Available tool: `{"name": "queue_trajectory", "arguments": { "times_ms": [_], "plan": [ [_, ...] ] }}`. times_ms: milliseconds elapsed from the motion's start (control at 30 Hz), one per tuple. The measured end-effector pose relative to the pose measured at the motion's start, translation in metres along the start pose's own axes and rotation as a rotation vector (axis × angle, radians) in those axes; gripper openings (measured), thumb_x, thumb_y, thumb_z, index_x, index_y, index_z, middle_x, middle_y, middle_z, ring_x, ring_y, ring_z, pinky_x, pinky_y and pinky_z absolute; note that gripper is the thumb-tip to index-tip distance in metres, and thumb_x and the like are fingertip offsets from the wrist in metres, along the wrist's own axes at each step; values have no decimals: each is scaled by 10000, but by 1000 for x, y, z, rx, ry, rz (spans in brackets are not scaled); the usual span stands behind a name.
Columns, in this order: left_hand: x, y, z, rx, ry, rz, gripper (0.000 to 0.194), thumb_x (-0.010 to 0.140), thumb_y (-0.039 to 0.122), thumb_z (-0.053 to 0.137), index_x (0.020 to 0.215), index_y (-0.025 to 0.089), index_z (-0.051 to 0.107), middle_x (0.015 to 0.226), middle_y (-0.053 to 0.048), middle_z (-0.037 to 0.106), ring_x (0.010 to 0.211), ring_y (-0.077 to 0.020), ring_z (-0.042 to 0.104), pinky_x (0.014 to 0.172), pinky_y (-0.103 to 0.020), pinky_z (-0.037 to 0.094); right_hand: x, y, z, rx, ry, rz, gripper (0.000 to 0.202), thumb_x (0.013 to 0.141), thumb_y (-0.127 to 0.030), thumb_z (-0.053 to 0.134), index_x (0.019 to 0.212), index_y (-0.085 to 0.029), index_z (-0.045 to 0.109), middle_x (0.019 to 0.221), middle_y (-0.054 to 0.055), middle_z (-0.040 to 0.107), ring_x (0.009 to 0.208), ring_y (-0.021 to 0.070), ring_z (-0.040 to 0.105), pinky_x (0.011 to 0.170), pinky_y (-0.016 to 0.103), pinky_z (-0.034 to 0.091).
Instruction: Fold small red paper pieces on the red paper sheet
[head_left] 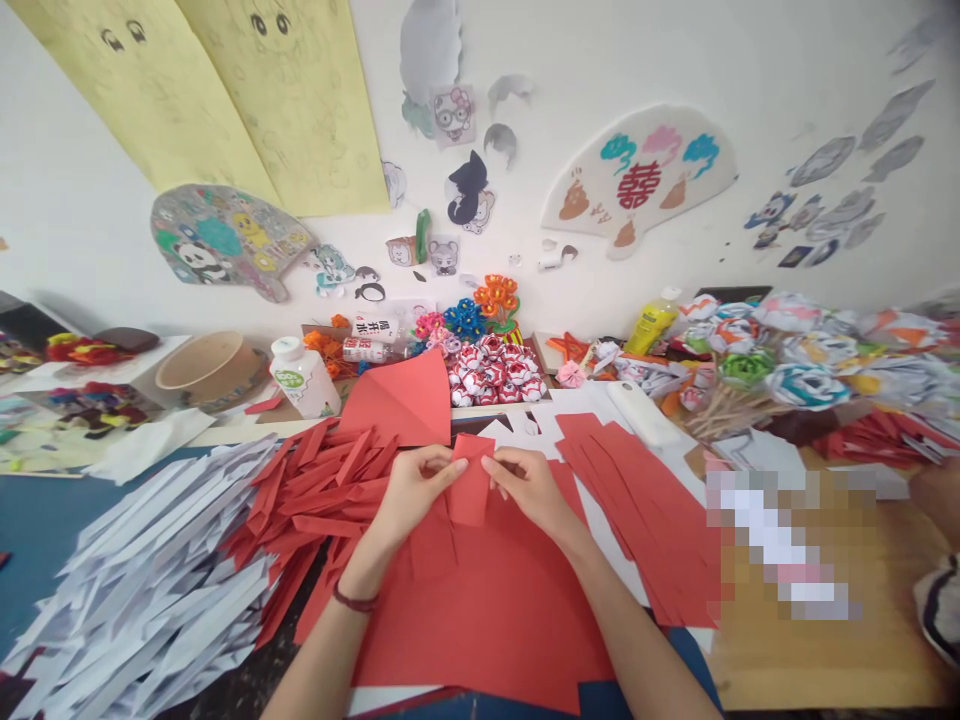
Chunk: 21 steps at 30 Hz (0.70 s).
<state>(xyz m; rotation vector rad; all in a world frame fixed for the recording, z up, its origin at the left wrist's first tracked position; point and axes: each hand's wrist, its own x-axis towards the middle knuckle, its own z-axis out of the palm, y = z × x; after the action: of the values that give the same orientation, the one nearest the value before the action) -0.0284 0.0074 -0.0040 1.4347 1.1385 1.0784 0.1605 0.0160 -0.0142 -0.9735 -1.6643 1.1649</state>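
Red paper strip (472, 498), plain, narrow (longer than wide), left hand (415, 488) and right hand (531, 484) pinching it

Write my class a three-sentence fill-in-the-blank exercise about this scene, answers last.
The bare left hand and bare right hand hold a small rectangular paper piece coloured ____.
The folded white paper strips lie to the ____ of the folded red paper strips.
The white plastic bottle has a round ____ label.
Missing words: red; left; green.
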Motion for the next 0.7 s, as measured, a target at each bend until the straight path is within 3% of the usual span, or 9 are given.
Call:
{"name": "queue_trajectory", "arguments": {
  "times_ms": [400, 567, 700],
  "plan": [
    [-5, 1, -1, 93, 43, 72, 299, 769, 411, 690, 684, 131, 631, 630, -8, 636, 581, -112, 548, 558, -204, 394, -4, 6, 1, -56, -12, -66, 428, 917, -482, 495, 602, -193, 509, 560, -28, 485, 515, 113, 449, 526, 242, 340],
    [-5, 5, -6, 112, 93, 145, 291, 808, 427, 639, 820, 138, 671, 781, -42, 679, 702, -146, 597, 652, -228, 447, -8, -2, 1, -90, -59, -100, 435, 924, -479, 479, 593, -198, 487, 561, -25, 481, 534, 118, 448, 542, 249, 348],
    [-6, 7, -7, 113, 94, 178, 252, 822, 400, 623, 808, 149, 622, 664, 7, 598, 602, -105, 526, 584, -202, 412, -11, -7, 0, -113, -94, -116, 444, 923, -475, 479, 575, -201, 451, 553, -31, 457, 539, 116, 434, 543, 249, 334]
  ]
}}
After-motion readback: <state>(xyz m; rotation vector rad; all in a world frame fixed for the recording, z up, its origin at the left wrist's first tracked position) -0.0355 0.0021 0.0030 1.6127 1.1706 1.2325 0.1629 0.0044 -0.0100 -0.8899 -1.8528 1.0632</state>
